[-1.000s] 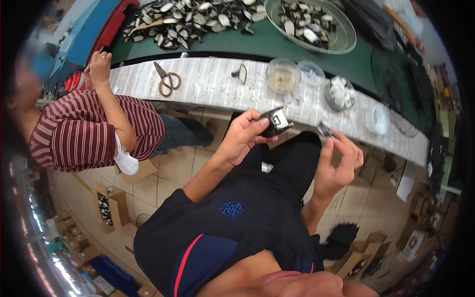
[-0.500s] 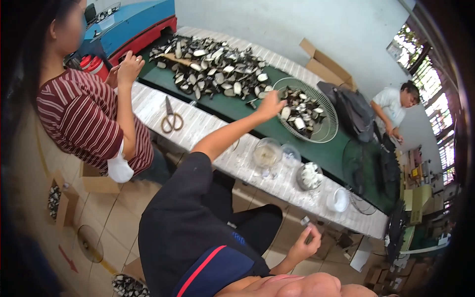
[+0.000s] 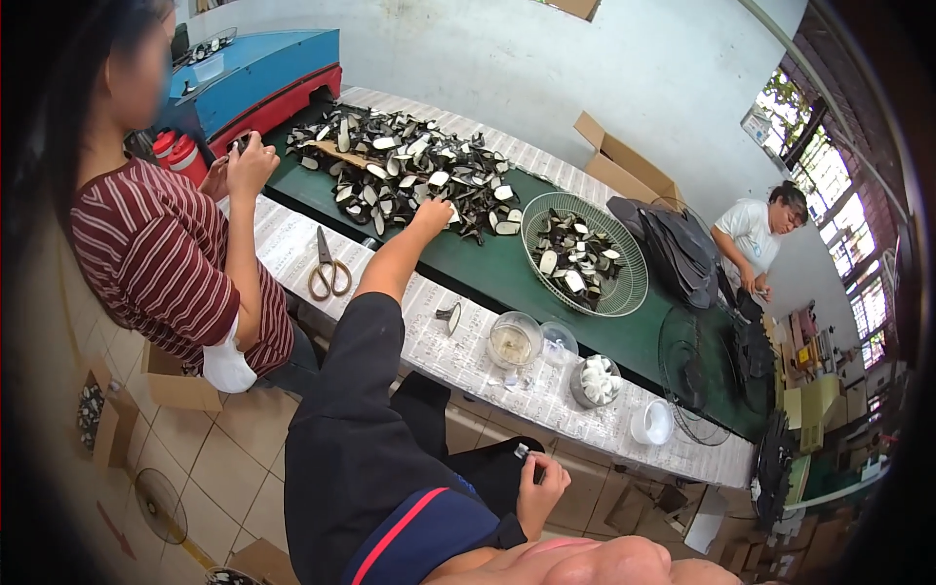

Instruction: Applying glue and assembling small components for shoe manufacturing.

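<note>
My left hand (image 3: 432, 218) reaches across the table into a heap of black pieces with pale oval faces (image 3: 390, 161). Its fingers are closed around one black-and-white piece (image 3: 453, 213) at the heap's near right edge. Low in front of me, my right hand (image 3: 542, 490) pinches a small grey-and-white piece (image 3: 522, 450) between thumb and fingertips. A round wire basket (image 3: 639, 283) to the right of the heap holds more of these pieces. One single piece (image 3: 450, 317) lies on the near strip of the table, beneath my left forearm.
Along the near strip stand scissors (image 3: 329, 271), a clear tub (image 3: 515, 339), a bowl of white pieces (image 3: 596, 380) and a small white cup (image 3: 651, 422). A person in a striped shirt (image 3: 166, 244) works at left; another person (image 3: 751, 239) is at far right. An open carton (image 3: 629, 161) sits behind.
My left hand has moved left from the basket's rim to the heap. My right hand has shifted left, still pinching its small piece. The view has tilted slightly.
</note>
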`<control>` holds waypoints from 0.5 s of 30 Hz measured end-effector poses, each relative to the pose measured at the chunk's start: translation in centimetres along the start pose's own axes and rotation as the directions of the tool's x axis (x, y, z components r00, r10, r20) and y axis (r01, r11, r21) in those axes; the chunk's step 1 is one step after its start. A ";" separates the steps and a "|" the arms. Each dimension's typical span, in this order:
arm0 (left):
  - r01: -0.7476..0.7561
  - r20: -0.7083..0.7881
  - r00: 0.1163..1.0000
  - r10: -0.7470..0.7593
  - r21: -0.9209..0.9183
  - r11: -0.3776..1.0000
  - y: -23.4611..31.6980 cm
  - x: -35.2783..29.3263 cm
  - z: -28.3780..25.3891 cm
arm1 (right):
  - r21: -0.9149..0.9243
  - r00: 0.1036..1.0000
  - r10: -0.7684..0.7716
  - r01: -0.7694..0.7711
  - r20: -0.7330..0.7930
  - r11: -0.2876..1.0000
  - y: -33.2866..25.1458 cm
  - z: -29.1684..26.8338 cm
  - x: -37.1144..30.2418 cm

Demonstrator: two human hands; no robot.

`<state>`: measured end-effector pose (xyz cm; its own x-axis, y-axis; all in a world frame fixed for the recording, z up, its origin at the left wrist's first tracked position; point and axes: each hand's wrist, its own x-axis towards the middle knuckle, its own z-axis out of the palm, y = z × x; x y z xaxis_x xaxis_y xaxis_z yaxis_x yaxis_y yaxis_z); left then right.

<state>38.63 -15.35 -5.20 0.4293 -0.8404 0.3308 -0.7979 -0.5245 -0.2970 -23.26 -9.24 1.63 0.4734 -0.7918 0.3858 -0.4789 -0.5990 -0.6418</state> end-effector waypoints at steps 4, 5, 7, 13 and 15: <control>-0.081 -0.097 0.993 0.071 -0.102 0.992 2.2 1.9 -1.0 | 0.006 0.998 -0.054 0.054 -0.014 0.999 0.2 0.2 0.3; -0.022 -0.077 0.997 0.011 -0.150 0.988 2.1 1.2 -0.8 | 0.011 0.996 -0.092 0.092 0.011 0.996 0.5 0.4 0.4; -0.010 -0.097 0.995 0.007 -0.032 0.999 0.1 -0.4 1.0 | 0.015 0.988 -0.157 0.156 0.012 0.988 1.0 0.4 0.5; -0.066 -0.241 0.970 -0.032 -0.389 0.919 3.6 2.4 -2.9 | 0.005 0.993 -0.062 0.063 -0.096 0.998 -0.5 -1.4 -0.6; -0.021 -0.368 0.908 -0.199 -0.515 0.857 2.4 2.2 -3.5 | 0.026 0.988 -0.025 0.029 -0.153 0.999 0.1 -1.4 -0.8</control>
<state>36.17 -17.96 -2.05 0.3933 -0.6090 0.6888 -0.9106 -0.3615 0.2003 -24.78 -8.80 2.20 0.3662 -0.7857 0.4986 -0.4454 -0.6184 -0.6474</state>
